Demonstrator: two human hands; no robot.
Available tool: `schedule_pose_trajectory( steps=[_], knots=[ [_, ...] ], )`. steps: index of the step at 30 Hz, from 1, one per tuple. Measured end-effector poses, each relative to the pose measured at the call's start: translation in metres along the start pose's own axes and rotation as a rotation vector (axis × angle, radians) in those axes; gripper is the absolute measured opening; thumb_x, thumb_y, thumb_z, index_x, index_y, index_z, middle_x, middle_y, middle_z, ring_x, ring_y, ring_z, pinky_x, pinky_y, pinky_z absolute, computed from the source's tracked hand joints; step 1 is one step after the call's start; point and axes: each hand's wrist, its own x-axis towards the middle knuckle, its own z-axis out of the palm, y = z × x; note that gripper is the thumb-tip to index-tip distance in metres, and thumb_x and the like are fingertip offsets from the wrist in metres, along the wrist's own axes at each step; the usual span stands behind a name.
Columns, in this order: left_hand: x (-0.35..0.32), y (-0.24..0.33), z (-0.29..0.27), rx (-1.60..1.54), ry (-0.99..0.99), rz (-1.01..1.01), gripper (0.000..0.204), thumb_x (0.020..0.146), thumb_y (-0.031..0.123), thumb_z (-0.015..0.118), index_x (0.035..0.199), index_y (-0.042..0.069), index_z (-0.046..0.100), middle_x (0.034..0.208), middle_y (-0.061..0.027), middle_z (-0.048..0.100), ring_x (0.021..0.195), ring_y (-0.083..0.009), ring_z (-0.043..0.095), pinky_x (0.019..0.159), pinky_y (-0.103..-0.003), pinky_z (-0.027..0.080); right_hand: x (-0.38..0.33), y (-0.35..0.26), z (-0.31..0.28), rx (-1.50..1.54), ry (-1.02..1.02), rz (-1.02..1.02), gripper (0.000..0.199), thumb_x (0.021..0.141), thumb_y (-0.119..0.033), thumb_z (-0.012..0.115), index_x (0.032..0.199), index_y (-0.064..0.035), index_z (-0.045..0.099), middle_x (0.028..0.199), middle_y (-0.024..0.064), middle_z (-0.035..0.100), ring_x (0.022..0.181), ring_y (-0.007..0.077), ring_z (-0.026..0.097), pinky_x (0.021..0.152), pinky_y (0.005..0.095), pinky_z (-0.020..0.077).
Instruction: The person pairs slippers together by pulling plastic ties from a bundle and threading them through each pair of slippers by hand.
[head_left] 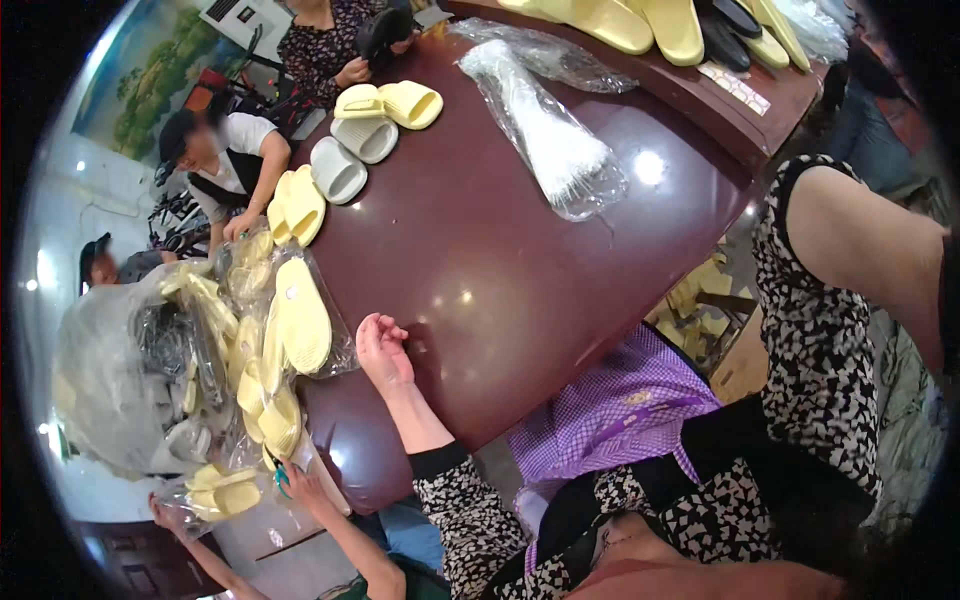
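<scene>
My left hand (383, 352) rests at the near left part of the dark red table, palm turned up and fingers loosely bent, with nothing in it. Nearest to it, on its left, lies a pale yellow slipper (303, 318) with its sole up, on clear plastic wrapping. My right arm (865, 235) reaches out past the right side, and its hand is out of view. Farther along the table's left edge sit a pair of yellow slippers (297, 207), a pair of grey slippers (342, 168) and another yellow pair (405, 103).
A plastic bag of white strips (560, 145) lies on the far side of the table (470, 260). More slippers (675, 30) stand on a raised shelf. Bagged slippers (245, 370) pile up at left. A co-worker's hand (300, 485) holds teal-handled scissors (282, 478); other people sit beyond.
</scene>
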Motion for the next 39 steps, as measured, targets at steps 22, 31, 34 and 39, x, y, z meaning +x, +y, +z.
schedule_pose_trajectory(
  steps=[22, 31, 34, 39],
  knots=[
    [-0.098, 0.198, -0.212, 0.169, -0.43, 0.243, 0.039, 0.091, 0.024, 0.033, 0.119, 0.002, 0.051, 0.128, -0.012, 0.047, 0.109, -0.0213, 0.049, 0.094, -0.036, 0.039, 0.006, -0.021, -0.012, -0.005, -0.045, 0.063, 0.035, 0.096, -0.028, 0.04, 0.118, -0.0022, 0.049, 0.108, 0.0195, 0.058, 0.083, 0.0204, 0.058, 0.069, 0.0348, 0.0492],
    [-0.074, 0.148, -0.348, 0.68, -0.045, 0.079, 0.037, 0.092, 0.018, 0.031, 0.119, 0.003, 0.052, 0.134, -0.0112, 0.044, 0.114, -0.02, 0.047, 0.097, -0.037, 0.037, 0.002, -0.026, -0.015, 0.066, -0.034, 0.033, 0.036, 0.097, -0.028, 0.039, 0.12, -0.002, 0.048, 0.11, 0.0202, 0.058, 0.083, 0.0202, 0.058, 0.068, 0.0346, 0.0498],
    [-0.064, 0.148, -0.372, 1.1, 0.049, 0.162, 0.037, 0.091, 0.017, 0.033, 0.118, 0.002, 0.053, 0.135, -0.011, 0.044, 0.114, -0.0196, 0.047, 0.098, -0.038, 0.036, 0.001, -0.027, -0.017, 0.085, -0.028, 0.017, 0.036, 0.097, -0.028, 0.039, 0.121, -0.002, 0.047, 0.11, 0.0205, 0.058, 0.083, 0.0201, 0.058, 0.068, 0.0346, 0.05],
    [-0.053, 0.147, -0.4, 1.763, 0.154, 0.296, 0.036, 0.089, 0.015, 0.035, 0.116, 0.002, 0.054, 0.136, -0.0107, 0.043, 0.116, -0.019, 0.046, 0.099, -0.039, 0.034, -0.003, -0.029, -0.023, 0.12, -0.022, -0.005, 0.037, 0.097, -0.028, 0.038, 0.122, -0.0018, 0.047, 0.111, 0.0209, 0.057, 0.083, 0.02, 0.058, 0.068, 0.0345, 0.0504]
  ],
)
